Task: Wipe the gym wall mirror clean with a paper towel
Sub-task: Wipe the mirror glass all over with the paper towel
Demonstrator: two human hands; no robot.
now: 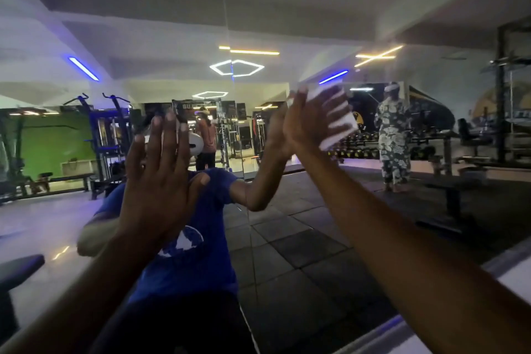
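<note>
Wiping step under way: right hand [301, 123] flat, pressing paper towel [336, 121] against mirror [287, 8]; left hand [161, 169] spread, bracing. Next: sweep onto unwiped glass.

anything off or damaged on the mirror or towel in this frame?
Nothing stands out. The right hand presses the white paper towel flat on the mirror; the left hand rests open on the glass. The thin vertical line up the mirror looks like a panel seam, not a crack. The towel looks intact, though the frame is motion-blurred.
</note>
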